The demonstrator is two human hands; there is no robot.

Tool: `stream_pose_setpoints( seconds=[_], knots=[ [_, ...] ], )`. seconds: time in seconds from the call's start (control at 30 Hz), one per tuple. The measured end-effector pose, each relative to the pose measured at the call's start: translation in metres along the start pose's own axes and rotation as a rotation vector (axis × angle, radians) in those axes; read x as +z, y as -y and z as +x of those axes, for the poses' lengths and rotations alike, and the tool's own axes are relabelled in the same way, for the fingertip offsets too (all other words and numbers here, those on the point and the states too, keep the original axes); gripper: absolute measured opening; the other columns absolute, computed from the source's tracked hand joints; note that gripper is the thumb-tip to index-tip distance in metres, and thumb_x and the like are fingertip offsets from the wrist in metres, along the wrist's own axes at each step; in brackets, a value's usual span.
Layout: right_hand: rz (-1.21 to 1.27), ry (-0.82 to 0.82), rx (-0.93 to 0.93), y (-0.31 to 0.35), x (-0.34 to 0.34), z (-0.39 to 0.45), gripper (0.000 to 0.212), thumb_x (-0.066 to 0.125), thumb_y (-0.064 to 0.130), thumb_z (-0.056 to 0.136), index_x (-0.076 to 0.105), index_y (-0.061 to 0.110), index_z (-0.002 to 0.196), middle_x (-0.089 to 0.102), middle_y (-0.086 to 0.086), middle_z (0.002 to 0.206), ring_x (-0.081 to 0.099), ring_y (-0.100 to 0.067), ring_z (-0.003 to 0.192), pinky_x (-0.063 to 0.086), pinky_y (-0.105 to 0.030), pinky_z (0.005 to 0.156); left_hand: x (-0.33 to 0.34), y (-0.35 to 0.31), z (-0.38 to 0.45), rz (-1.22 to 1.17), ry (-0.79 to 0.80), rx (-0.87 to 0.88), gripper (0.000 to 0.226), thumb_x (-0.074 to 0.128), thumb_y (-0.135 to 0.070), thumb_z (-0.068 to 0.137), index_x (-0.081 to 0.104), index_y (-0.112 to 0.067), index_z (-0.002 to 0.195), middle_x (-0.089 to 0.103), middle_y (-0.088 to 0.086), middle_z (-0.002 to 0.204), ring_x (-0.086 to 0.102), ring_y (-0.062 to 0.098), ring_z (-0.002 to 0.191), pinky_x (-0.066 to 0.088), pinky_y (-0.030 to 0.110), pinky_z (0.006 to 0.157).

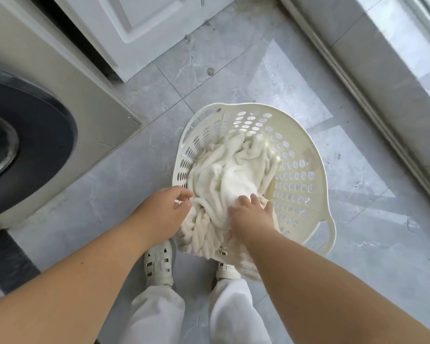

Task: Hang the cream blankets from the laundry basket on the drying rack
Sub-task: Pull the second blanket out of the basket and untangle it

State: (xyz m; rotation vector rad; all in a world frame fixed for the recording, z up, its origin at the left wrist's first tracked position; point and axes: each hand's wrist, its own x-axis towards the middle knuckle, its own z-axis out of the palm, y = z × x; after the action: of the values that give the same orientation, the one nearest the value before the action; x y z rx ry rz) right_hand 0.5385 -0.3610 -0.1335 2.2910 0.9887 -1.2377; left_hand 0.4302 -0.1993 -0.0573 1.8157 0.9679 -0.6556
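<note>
Cream plastic, pierced with rows of oval holes, forms the round laundry basket [305,150] standing on the grey tiled floor [358,256]; inside it lie the cream blankets [233,175], crumpled in ribbed folds, with one part spilling over the near rim and hanging down toward the person's feet; the right hand [252,214] lies on top of the heap near that rim, its fingers spread and fairly straight against the cloth, not visibly curled round any fold; the left hand [164,209] is just beside the basket's left edge, its fingers loosely bent with the tips at the blanket's edge, and whether they pinch the cloth I cannot tell; both bare forearms reach down from the lower corners; pale perforated shoes [158,263] and light trousers [159,316] show below, the right shoe partly hidden by the hanging cloth; a washing machine [35,135] with a dark round door stands to the left, and a white panelled door [139,18] lies beyond
</note>
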Motion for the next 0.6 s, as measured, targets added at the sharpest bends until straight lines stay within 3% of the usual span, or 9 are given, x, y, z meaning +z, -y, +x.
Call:
stream_pose_setpoints(
  seconds=[0.07, 0.13, 0.23, 0.33, 0.5, 0.6],
  knots=[
    [0.091, -0.027, 0.029, -0.003, -0.006, 0.000, 0.024, 0.047, 0.014, 0.080, 0.057, 0.024, 0.099, 0.048, -0.001, 0.110, 0.038, -0.025, 0.117, 0.025, -0.050, 0.099, -0.002, 0.001, -0.004, 0.000, -0.001, -0.006, 0.028, 0.047, -0.027, 0.093, 0.057, -0.027, 0.119, 0.056, -0.011, 0.115, 0.051, 0.003, 0.097, 0.035, 0.018, 0.081],
    [0.349, -0.047, 0.090, -0.008, -0.020, -0.007, 0.010, 0.042, 0.018, 0.085, 0.050, 0.021, 0.091, 0.049, 0.000, 0.101, 0.046, -0.026, 0.108, 0.035, -0.045, 0.094, -0.008, -0.004, -0.011, 0.009, -0.016, -0.014, 0.028, 0.047, -0.025, 0.093, 0.057, -0.025, 0.120, 0.056, -0.008, 0.118, 0.051, 0.005, 0.099, 0.034, 0.020, 0.084],
    [0.633, -0.157, 0.105, -0.022, -0.050, -0.031, 0.016, 0.042, 0.024, 0.090, 0.052, 0.013, 0.094, 0.053, -0.007, 0.105, 0.052, -0.028, 0.095, 0.047, -0.044, 0.083, -0.016, -0.025, -0.025, 0.037, -0.012, -0.008, 0.029, 0.046, -0.026, 0.094, 0.055, -0.025, 0.121, 0.056, -0.007, 0.120, 0.050, 0.006, 0.098, 0.034, 0.020, 0.083],
    [0.730, -0.267, 0.045, -0.040, -0.091, -0.071, 0.028, 0.045, 0.028, 0.092, 0.058, 0.008, 0.106, 0.054, -0.008, 0.112, 0.053, -0.028, 0.096, 0.048, -0.044, 0.082, -0.023, -0.059, -0.045, 0.050, 0.017, 0.052, 0.032, 0.047, -0.025, 0.093, 0.054, -0.024, 0.124, 0.056, -0.005, 0.121, 0.049, 0.005, 0.097, 0.032, 0.018, 0.080],
    [0.952, -0.408, -0.048, -0.052, -0.166, -0.148, 0.022, 0.051, 0.029, 0.092, 0.059, 0.009, 0.100, 0.059, -0.005, 0.084, 0.053, -0.022, 0.074, 0.043, -0.032, 0.060, -0.038, -0.117, -0.089, 0.095, 0.004, 0.198, 0.052, 0.048, -0.028, 0.089, 0.034, -0.028, 0.139, 0.040, -0.002, 0.140, 0.047, 0.014, 0.118, 0.039, 0.026, 0.091],
    [1.014, -0.475, -0.100, -0.053, -0.204, -0.202, 0.021, 0.053, 0.028, 0.092, 0.059, 0.010, 0.100, 0.063, -0.011, 0.093, 0.054, -0.022, 0.078, 0.043, -0.031, 0.066, -0.051, -0.151, -0.122, 0.124, -0.048, 0.258, 0.062, 0.052, -0.031, 0.087, 0.024, -0.035, 0.142, 0.032, -0.007, 0.144, 0.050, 0.014, 0.114, 0.046, 0.025, 0.081]
  ],
)
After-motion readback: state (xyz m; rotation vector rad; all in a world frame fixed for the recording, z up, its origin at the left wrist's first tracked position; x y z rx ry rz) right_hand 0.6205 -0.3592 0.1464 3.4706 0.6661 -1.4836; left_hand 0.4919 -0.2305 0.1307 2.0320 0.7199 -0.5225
